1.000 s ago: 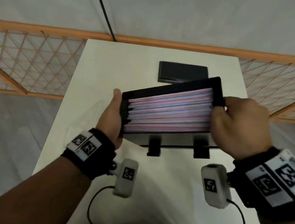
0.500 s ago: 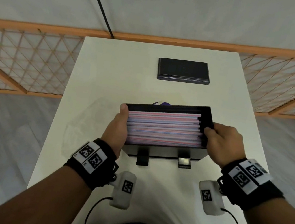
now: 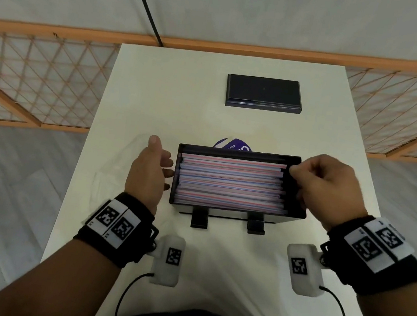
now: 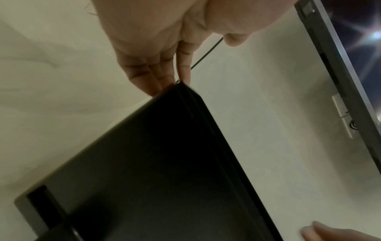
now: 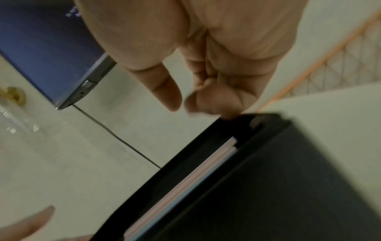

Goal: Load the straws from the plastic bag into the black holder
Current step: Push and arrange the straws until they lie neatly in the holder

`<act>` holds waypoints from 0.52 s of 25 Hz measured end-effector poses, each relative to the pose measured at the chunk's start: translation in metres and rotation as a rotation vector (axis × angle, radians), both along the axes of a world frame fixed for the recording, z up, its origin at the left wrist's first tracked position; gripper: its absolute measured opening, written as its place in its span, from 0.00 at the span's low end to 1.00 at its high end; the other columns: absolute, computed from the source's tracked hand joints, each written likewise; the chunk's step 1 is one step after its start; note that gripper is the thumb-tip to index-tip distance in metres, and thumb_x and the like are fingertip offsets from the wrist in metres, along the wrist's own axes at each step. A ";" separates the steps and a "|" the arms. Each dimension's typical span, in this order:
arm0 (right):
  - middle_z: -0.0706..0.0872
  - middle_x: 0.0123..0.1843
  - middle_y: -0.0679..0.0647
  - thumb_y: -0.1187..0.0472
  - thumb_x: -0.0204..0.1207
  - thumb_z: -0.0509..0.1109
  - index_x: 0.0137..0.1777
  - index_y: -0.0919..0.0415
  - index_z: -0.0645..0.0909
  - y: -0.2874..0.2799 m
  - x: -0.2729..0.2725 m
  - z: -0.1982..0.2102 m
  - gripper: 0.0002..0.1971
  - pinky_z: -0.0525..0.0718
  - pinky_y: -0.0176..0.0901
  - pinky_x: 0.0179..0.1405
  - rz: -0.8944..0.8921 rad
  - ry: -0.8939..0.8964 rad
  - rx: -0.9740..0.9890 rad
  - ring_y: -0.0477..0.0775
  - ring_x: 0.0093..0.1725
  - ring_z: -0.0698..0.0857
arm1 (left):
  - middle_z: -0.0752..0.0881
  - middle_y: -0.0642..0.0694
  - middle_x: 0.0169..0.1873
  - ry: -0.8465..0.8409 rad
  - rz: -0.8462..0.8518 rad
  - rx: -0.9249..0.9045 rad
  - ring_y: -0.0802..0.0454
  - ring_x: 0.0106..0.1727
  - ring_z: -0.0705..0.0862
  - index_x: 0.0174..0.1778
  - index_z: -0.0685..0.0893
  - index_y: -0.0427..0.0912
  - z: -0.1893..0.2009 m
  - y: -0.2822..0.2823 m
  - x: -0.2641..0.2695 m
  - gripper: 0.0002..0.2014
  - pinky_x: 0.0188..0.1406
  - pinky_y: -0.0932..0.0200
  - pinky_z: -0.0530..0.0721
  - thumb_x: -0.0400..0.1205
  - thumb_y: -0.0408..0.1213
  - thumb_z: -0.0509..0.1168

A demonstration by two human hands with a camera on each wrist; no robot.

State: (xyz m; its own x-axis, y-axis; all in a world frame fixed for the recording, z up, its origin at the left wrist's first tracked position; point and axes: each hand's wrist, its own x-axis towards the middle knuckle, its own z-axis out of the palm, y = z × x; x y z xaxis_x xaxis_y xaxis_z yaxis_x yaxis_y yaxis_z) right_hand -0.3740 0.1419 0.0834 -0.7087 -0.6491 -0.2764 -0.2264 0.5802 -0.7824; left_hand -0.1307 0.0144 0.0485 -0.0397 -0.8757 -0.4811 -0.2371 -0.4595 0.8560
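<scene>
The black holder (image 3: pixel 238 183) stands on the white tabletop (image 3: pixel 157 91) on its two front feet, and the pink, white and blue straws (image 3: pixel 231 181) lie flat inside it in a near-level stack that reaches almost to the rim. The plastic bag (image 3: pixel 120 169), clear and seemingly empty, lies on the tabletop under and to the left of the left hand (image 3: pixel 149 173); a purple label shows just behind the holder.

The main risk is at the right end. Some straw ends look to sit unevenly against that wall, and if the right hand (image 3: pixel 326 187) nudges them carelessly, a straw could ride up over the rim or jam crosswise. A push from one side alone could also slide the light holder along the tabletop.

The left hand stands edge-up just beside the holder's left wall, fingers (image 4: pixel 163 76) straight and pressed together, their tips at the top corner of the wall; it holds nothing. The right hand hovers over the right rim, knuckles up, fingers curled, with the fingertips (image 5: pixel 206 104) at the rim's far corner; whether they pinch the rim or only touch it I cannot tell.

A flat black lid (image 3: pixel 264 93) lies well apart at the far end.
</scene>
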 end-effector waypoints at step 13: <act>0.78 0.32 0.63 0.69 0.78 0.69 0.39 0.66 0.77 -0.048 0.041 -0.013 0.07 0.80 0.44 0.25 0.053 -0.553 0.107 0.57 0.22 0.79 | 0.77 0.46 0.25 0.008 -0.042 -0.017 0.50 0.21 0.70 0.40 0.80 0.38 0.019 0.001 0.002 0.21 0.20 0.60 0.67 0.91 0.50 0.57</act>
State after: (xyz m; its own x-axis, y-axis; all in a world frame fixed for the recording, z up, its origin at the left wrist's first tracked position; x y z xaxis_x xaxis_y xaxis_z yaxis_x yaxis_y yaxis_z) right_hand -0.3331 0.0942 0.0704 -0.4064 -0.6279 -0.6637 0.1695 0.6620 -0.7301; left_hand -0.1285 0.0155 0.0671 -0.0799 -0.8811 -0.4660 -0.2490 -0.4351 0.8653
